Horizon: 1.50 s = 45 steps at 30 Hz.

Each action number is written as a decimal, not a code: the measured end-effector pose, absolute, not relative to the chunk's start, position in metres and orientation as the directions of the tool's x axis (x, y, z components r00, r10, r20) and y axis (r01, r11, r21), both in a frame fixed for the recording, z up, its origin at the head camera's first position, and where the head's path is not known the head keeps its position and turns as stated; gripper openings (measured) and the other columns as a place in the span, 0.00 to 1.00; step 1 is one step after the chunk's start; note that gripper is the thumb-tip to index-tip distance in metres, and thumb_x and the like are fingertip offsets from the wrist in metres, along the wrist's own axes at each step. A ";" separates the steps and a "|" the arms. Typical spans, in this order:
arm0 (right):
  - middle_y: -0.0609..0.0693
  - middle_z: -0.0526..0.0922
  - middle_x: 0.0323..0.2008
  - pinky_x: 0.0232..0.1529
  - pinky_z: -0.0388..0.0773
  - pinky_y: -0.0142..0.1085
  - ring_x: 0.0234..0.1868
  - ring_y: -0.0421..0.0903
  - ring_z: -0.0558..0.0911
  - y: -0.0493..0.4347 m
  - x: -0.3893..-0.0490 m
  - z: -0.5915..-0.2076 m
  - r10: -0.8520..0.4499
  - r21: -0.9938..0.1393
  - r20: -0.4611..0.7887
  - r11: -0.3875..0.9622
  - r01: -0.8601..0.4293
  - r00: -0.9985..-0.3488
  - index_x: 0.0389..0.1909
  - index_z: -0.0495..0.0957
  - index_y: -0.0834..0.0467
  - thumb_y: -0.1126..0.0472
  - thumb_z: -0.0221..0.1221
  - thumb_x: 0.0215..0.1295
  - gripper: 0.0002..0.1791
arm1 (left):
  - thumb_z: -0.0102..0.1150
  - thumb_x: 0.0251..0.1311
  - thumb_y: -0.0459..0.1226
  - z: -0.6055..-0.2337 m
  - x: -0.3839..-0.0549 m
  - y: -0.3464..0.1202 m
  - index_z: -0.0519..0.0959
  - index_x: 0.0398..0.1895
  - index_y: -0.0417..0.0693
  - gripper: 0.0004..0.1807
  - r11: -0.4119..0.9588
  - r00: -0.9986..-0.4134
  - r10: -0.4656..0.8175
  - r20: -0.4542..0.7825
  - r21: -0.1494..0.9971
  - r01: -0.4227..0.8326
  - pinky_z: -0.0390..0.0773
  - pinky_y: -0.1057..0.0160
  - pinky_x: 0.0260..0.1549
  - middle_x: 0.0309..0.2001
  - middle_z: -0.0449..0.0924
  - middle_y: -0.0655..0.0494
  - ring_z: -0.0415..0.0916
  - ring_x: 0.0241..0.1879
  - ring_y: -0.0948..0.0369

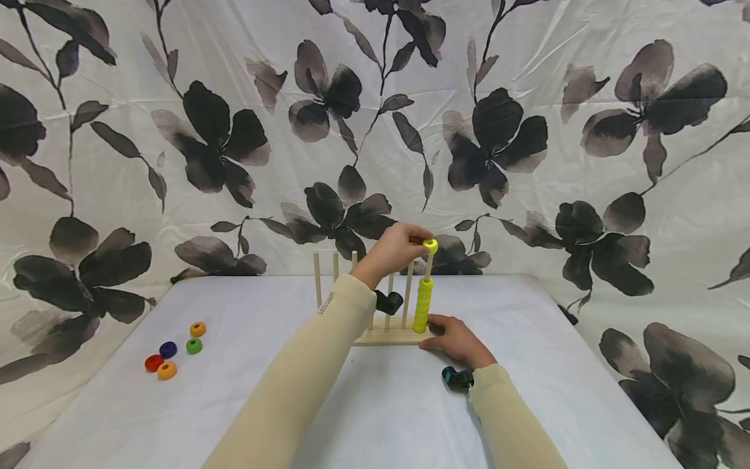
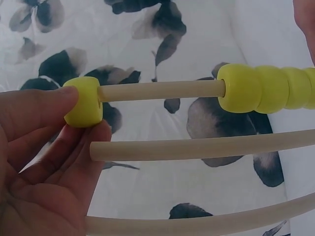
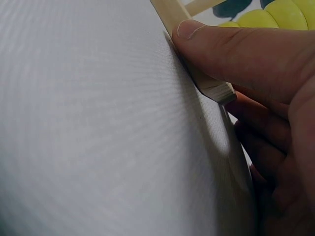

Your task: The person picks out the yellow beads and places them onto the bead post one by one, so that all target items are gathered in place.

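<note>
My left hand (image 1: 398,253) pinches a yellow bead (image 2: 84,104) between thumb and fingers at the top of the rightmost peg (image 2: 162,90). The peg's tip meets the bead's hole. Lower on that same peg sits a stack of several yellow beads (image 1: 422,306), with bare wood between stack and bead. My right hand (image 1: 459,342) grips the right end of the wooden base (image 1: 387,337), its thumb (image 3: 236,56) along the front edge and the other fingers round behind. In the head view, my left forearm hides part of the rack.
Several bare pegs (image 1: 318,280) stand left of the loaded one. Loose beads lie at the table's left: a red bead (image 1: 154,363), a blue bead (image 1: 168,350), a green bead (image 1: 194,345) and two orange beads (image 1: 197,329). A floral cloth (image 1: 410,163) hangs behind the white table (image 1: 263,312).
</note>
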State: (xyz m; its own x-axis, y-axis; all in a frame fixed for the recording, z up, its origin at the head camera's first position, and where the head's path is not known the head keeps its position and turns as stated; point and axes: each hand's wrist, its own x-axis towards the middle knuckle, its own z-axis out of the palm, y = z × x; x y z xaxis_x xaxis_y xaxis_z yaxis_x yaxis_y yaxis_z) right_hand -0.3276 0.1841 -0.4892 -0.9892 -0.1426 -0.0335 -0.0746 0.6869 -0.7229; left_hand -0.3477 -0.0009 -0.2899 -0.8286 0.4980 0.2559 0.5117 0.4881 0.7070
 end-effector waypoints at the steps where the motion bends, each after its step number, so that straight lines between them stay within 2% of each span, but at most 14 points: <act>1: 0.49 0.72 0.67 0.71 0.58 0.56 0.71 0.53 0.65 0.184 -0.328 -0.489 -0.143 -0.722 -0.033 0.687 -0.075 -0.989 0.66 0.71 0.47 0.49 0.72 0.51 0.39 | 0.58 0.65 0.35 -0.289 -0.348 -0.001 0.78 0.59 0.46 0.18 0.492 -0.830 0.498 0.251 0.706 0.509 0.80 0.63 0.51 0.53 0.81 0.52 0.79 0.51 0.60; 7: 0.49 0.71 0.67 0.71 0.58 0.56 0.72 0.53 0.64 0.182 -0.328 -0.489 -0.146 -0.722 -0.031 0.687 -0.079 -0.989 0.66 0.71 0.47 0.48 0.72 0.50 0.39 | 0.56 0.65 0.34 -0.289 -0.346 0.000 0.79 0.57 0.46 0.17 0.518 -0.836 0.500 0.227 0.695 0.498 0.80 0.63 0.50 0.51 0.81 0.53 0.79 0.50 0.60; 15: 0.48 0.72 0.67 0.71 0.58 0.56 0.71 0.53 0.65 0.178 -0.328 -0.489 -0.150 -0.724 -0.028 0.685 -0.083 -0.988 0.66 0.72 0.47 0.48 0.72 0.50 0.39 | 0.56 0.66 0.35 -0.292 -0.344 -0.003 0.80 0.57 0.47 0.17 0.580 -0.821 0.506 0.267 0.599 0.552 0.79 0.58 0.54 0.54 0.81 0.52 0.77 0.54 0.58; 22: 0.48 0.72 0.67 0.71 0.58 0.56 0.71 0.53 0.65 0.177 -0.330 -0.487 -0.152 -0.716 -0.032 0.693 -0.083 -0.988 0.66 0.71 0.47 0.48 0.72 0.51 0.39 | 0.55 0.66 0.35 -0.291 -0.341 -0.007 0.79 0.57 0.46 0.17 0.583 -0.817 0.497 0.291 0.585 0.563 0.79 0.58 0.55 0.55 0.81 0.52 0.77 0.54 0.57; 27: 0.48 0.72 0.67 0.71 0.59 0.56 0.71 0.53 0.65 0.177 -0.330 -0.485 -0.158 -0.717 -0.020 0.690 -0.096 -0.987 0.66 0.71 0.47 0.48 0.72 0.51 0.39 | 0.54 0.68 0.37 -0.292 -0.337 -0.012 0.78 0.58 0.46 0.17 0.589 -0.804 0.500 0.322 0.554 0.588 0.77 0.57 0.57 0.57 0.78 0.52 0.74 0.58 0.55; 32: 0.48 0.71 0.67 0.70 0.59 0.56 0.71 0.53 0.65 0.175 -0.331 -0.486 -0.170 -0.721 -0.019 0.685 -0.104 -0.985 0.66 0.71 0.47 0.48 0.71 0.52 0.39 | 0.54 0.69 0.40 -0.292 -0.332 -0.020 0.79 0.57 0.51 0.16 0.604 -0.797 0.481 0.365 0.520 0.603 0.76 0.55 0.59 0.60 0.76 0.55 0.72 0.61 0.55; 36: 0.49 0.71 0.67 0.71 0.60 0.55 0.71 0.53 0.65 0.175 -0.332 -0.488 -0.175 -0.722 -0.011 0.682 -0.113 -0.985 0.66 0.71 0.47 0.48 0.71 0.52 0.39 | 0.54 0.68 0.42 -0.291 -0.330 -0.029 0.79 0.58 0.53 0.17 0.627 -0.791 0.460 0.404 0.483 0.611 0.75 0.54 0.59 0.61 0.76 0.55 0.72 0.61 0.56; 42: 0.51 0.71 0.68 0.71 0.58 0.57 0.72 0.56 0.64 0.179 -0.330 -0.490 -0.169 -0.701 -0.019 0.705 -0.108 -0.985 0.67 0.70 0.51 0.47 0.71 0.51 0.41 | 0.53 0.69 0.43 -0.295 -0.325 -0.046 0.77 0.60 0.51 0.19 0.656 -0.795 0.444 0.414 0.455 0.603 0.73 0.53 0.62 0.63 0.74 0.52 0.71 0.64 0.54; 45: 0.52 0.70 0.68 0.71 0.58 0.58 0.72 0.56 0.63 0.183 -0.326 -0.490 -0.182 -0.690 -0.018 0.714 -0.120 -0.983 0.68 0.69 0.51 0.45 0.70 0.52 0.42 | 0.53 0.69 0.44 -0.299 -0.323 -0.057 0.76 0.62 0.53 0.20 0.665 -0.802 0.431 0.414 0.455 0.592 0.75 0.53 0.60 0.64 0.74 0.55 0.74 0.61 0.56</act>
State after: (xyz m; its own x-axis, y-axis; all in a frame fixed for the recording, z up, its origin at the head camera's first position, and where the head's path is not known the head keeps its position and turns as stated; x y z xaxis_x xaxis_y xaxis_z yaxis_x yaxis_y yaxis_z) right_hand -0.3257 0.1835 -0.4899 -0.9831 -0.1824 -0.0182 -0.1197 0.7142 -0.6896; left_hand -0.3232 -0.0569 -0.2985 -0.8017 0.4313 0.4138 0.5925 0.6649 0.4549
